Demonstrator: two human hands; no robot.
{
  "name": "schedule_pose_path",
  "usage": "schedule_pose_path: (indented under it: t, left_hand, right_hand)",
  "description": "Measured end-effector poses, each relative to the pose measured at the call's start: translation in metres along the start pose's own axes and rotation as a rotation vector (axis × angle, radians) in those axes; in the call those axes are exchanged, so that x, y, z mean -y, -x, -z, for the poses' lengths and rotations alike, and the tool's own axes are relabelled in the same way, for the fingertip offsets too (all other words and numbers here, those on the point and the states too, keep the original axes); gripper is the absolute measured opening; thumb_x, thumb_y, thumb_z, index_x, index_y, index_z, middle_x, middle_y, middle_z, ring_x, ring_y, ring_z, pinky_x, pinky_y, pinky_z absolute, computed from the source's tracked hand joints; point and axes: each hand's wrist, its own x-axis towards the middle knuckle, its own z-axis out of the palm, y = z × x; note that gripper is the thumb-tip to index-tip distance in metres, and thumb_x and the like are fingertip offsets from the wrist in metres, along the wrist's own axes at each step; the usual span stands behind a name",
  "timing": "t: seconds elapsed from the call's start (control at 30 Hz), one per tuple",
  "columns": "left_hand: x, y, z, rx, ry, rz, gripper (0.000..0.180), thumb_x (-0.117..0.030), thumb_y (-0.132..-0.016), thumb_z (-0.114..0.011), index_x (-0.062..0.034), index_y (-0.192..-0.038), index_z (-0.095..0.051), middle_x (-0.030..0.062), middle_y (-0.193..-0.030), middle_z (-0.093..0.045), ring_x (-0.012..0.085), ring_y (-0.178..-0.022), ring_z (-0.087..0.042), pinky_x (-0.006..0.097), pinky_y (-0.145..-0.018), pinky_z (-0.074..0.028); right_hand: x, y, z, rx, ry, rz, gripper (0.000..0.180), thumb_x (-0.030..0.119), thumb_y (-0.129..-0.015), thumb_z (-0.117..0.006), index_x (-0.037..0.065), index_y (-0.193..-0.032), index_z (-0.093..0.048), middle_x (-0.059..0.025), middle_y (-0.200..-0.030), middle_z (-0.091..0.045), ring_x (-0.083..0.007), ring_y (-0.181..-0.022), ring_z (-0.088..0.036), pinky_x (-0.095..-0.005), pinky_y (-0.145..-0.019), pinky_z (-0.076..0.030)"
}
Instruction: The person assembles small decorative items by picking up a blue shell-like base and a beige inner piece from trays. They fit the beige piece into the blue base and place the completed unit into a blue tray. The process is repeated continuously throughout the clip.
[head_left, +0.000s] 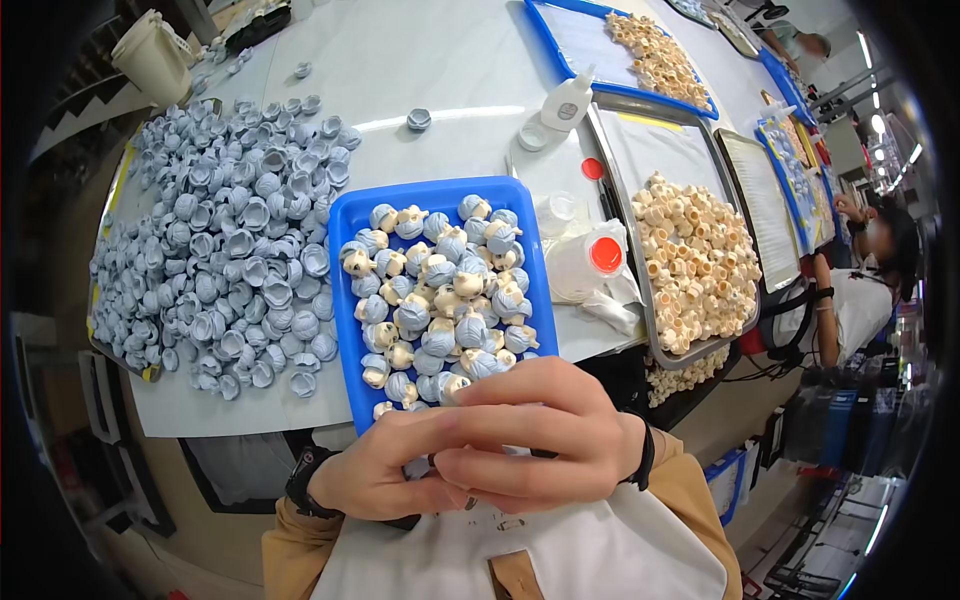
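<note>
My left hand (385, 468) and my right hand (550, 435) are brought together over the near end of a blue tray (430, 188). Their fingers are curled and overlap, so whatever lies between them is hidden. In the tray sit many small doll heads (412, 314), cream with ridged light-blue hair caps. Left of the tray spreads a big heap of loose, hollow blue caps (240, 243). To the right, a metal tray (612, 165) holds a mound of hollow cream head pieces (690, 255).
Beyond the blue tray stand a white squeeze bottle (568, 100) and a small clear cup (533, 136). A red-topped white container (606, 255) is beside its right edge. Farther back lies another blue-rimmed tray (548, 50). At far right sits another person (865, 310).
</note>
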Motion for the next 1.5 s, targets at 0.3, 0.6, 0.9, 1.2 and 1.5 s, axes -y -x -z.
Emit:
schedule_pose_path:
  t: [0.3, 0.6, 0.9, 1.2, 1.5]
  left_hand:
    - [-0.001, -0.002, 0.001, -0.058, -0.117, 0.036, 0.036, -0.021, -0.085, -0.061, 0.0020, -0.111, -0.052, 0.0075, -0.088, -0.055, 0.0148, -0.075, -0.052, 0.027, -0.062, -0.043]
    - [-0.012, 0.002, -0.002, -0.144, 0.040, 0.156, 0.035, -0.011, -0.089, -0.041, 0.0029, -0.121, -0.046, 0.0089, -0.096, -0.054, 0.0096, -0.071, -0.048, 0.022, -0.063, -0.041]
    - [-0.003, 0.006, -0.009, -0.295, 0.239, 0.030, 0.031, -0.015, -0.095, -0.041, 0.0040, -0.120, -0.044, 0.0123, -0.107, -0.056, 0.0090, -0.078, -0.057, 0.021, -0.068, -0.045]
    - [-0.002, 0.015, 0.005, -0.293, 0.016, 0.081, 0.041, -0.034, -0.091, -0.052, 0.0029, -0.110, -0.052, 0.0105, -0.097, -0.060, 0.0077, -0.075, -0.058, 0.021, -0.066, -0.045]
    - [0.003, 0.014, 0.002, -0.616, 0.009, -0.033, 0.042, -0.032, -0.090, -0.056, 0.0048, -0.108, -0.050, 0.0124, -0.103, -0.058, 0.0135, -0.094, -0.056, 0.025, -0.083, -0.043]
  right_hand:
    - [0.009, -0.006, 0.006, 0.087, 0.156, -0.021, 0.026, 0.011, -0.065, -0.073, 0.002, -0.088, -0.068, -0.0072, -0.082, -0.062, -0.0165, -0.062, -0.057, -0.0242, -0.050, -0.046]
    - [0.000, -0.005, 0.037, -0.020, -0.047, -0.319, 0.033, 0.002, -0.064, -0.072, -0.007, -0.093, -0.061, -0.0137, -0.087, -0.063, -0.0253, -0.073, -0.062, -0.0294, -0.062, -0.050]
    - [-0.033, 0.006, 0.078, 0.029, 0.519, -0.655, 0.023, 0.002, -0.074, -0.066, 0.001, -0.096, -0.062, -0.0112, -0.085, -0.057, -0.0248, -0.074, -0.057, -0.0312, -0.064, -0.045]
    - [-0.042, 0.003, 0.072, 0.091, 0.548, -0.637, 0.018, 0.001, -0.074, -0.064, 0.000, -0.092, -0.061, -0.0116, -0.082, -0.057, -0.0268, -0.075, -0.057, -0.0343, -0.066, -0.045]
    - [-0.042, 0.005, 0.071, 0.088, 0.568, -0.642, 0.015, 0.001, -0.073, -0.065, 0.000, -0.088, -0.060, -0.0111, -0.080, -0.056, -0.0271, -0.074, -0.056, -0.0350, -0.065, -0.044]
